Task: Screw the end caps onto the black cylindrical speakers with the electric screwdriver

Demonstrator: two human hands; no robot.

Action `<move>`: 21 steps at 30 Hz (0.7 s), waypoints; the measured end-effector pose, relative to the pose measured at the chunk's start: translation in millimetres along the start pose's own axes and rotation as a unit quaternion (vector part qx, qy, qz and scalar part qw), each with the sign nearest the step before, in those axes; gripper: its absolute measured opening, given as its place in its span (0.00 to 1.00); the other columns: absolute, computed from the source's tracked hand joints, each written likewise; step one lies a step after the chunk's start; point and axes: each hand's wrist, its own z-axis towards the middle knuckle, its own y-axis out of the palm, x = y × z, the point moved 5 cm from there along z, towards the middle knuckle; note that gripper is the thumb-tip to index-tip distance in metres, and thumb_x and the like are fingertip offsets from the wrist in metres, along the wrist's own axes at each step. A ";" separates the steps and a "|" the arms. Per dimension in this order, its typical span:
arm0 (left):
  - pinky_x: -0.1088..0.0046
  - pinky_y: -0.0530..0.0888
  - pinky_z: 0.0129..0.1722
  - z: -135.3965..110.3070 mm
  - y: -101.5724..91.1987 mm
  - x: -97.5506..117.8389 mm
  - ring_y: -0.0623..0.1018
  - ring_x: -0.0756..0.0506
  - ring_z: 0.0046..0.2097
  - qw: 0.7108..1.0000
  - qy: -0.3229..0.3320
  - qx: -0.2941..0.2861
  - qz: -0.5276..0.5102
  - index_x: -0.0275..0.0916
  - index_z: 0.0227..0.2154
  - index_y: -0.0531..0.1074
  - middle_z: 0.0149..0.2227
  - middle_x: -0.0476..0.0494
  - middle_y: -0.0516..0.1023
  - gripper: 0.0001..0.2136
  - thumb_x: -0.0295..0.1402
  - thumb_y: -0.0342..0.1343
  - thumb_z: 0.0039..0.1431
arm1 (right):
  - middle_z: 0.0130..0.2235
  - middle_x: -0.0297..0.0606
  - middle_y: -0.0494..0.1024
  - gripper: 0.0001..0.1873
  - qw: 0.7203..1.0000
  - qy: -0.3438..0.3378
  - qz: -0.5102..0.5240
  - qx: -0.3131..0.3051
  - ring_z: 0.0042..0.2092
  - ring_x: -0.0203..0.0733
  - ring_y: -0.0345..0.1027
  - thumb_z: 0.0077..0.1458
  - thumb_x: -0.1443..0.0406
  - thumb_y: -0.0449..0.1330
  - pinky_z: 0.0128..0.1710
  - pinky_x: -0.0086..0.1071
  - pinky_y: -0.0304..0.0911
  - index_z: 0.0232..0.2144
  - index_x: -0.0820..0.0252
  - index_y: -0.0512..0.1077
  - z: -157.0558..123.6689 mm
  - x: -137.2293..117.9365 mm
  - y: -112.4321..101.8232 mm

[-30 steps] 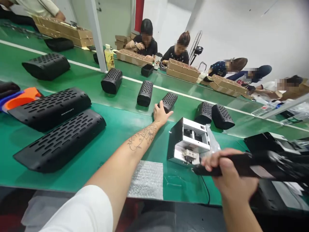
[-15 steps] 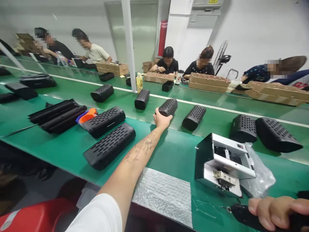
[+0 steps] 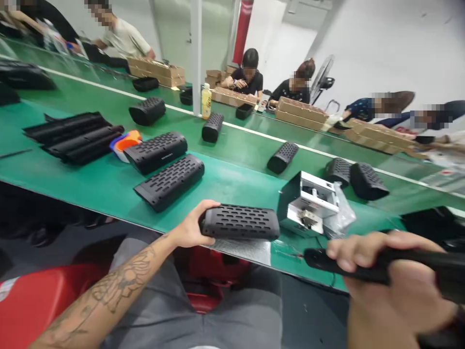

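My left hand [image 3: 191, 228] grips one end of a black perforated speaker shell [image 3: 240, 222] and holds it level over the near edge of the green bench [image 3: 236, 182]. My right hand [image 3: 385, 286] is closed round a long black handled tool [image 3: 366, 264] at the lower right. Just beyond the shell stands a small white and black metal machine [image 3: 308, 203] with a clear plastic bag beside it.
Two more black shells [image 3: 163, 167] lie to the left, next to an orange and blue part [image 3: 125, 142] and a stack of black strips [image 3: 70, 136]. Several shells ride on the far green belt [image 3: 254, 145]. People sit opposite behind cardboard trays [image 3: 301, 111]. A post [image 3: 196, 53] and a bottle [image 3: 206, 101] stand mid-belt.
My left hand has lifted the shell off the far belt and drawn it back to the near edge. My right hand has risen into view with the tool.
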 end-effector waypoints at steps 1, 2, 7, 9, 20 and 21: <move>0.45 0.74 0.77 -0.3 1.4 -2.3 0.79 0.29 0.71 1.000 0.018 -0.003 0.010 0.48 0.70 0.71 0.70 0.35 0.76 0.45 0.37 0.76 0.47 | 0.26 0.33 0.74 0.10 1.000 -0.006 0.020 -0.019 0.22 0.43 0.68 0.67 0.56 0.75 0.25 0.42 0.74 0.46 0.51 0.84 4.5 -0.1 18.4; 0.45 0.74 0.77 -0.3 2.4 -4.3 0.79 0.29 0.72 0.999 0.033 -0.007 0.021 0.49 0.71 0.70 0.70 0.36 0.75 0.44 0.37 0.76 0.48 | 0.27 0.33 0.76 0.09 0.999 -0.007 0.028 -0.035 0.23 0.42 0.70 0.69 0.57 0.74 0.27 0.41 0.76 0.46 0.52 0.84 7.9 3.2 33.4; 0.45 0.72 0.79 -1.3 2.7 -8.2 0.77 0.30 0.74 0.997 0.064 -0.016 0.044 0.50 0.73 0.67 0.72 0.35 0.73 0.44 0.36 0.75 0.53 | 0.29 0.31 0.77 0.08 0.998 -0.014 0.034 -0.051 0.26 0.37 0.74 0.71 0.61 0.73 0.31 0.35 0.79 0.44 0.56 0.79 14.6 33.1 59.5; 0.45 0.72 0.79 -2.3 3.0 -6.4 0.76 0.30 0.74 0.995 0.087 -0.014 0.051 0.50 0.73 0.67 0.72 0.35 0.72 0.44 0.35 0.75 0.54 | 0.29 0.30 0.77 0.09 0.998 -0.004 0.027 -0.049 0.26 0.37 0.75 0.71 0.61 0.74 0.31 0.35 0.79 0.43 0.57 0.78 16.1 42.7 59.9; 0.51 0.74 0.77 -2.2 6.3 -4.4 0.77 0.33 0.71 0.989 0.132 -0.012 0.058 0.50 0.75 0.65 0.71 0.37 0.72 0.46 0.32 0.75 0.54 | 0.27 0.29 0.75 0.13 0.983 0.054 0.039 -0.173 0.25 0.33 0.73 0.71 0.65 0.72 0.31 0.31 0.78 0.36 0.60 0.72 19.2 55.5 77.8; 0.51 0.75 0.76 -2.4 6.2 -5.4 0.77 0.33 0.71 0.989 0.135 -0.010 0.061 0.50 0.76 0.64 0.70 0.37 0.72 0.46 0.32 0.76 0.54 | 0.27 0.29 0.75 0.14 0.980 0.061 0.039 -0.187 0.25 0.33 0.72 0.70 0.65 0.73 0.31 0.31 0.78 0.35 0.60 0.72 18.9 56.1 78.7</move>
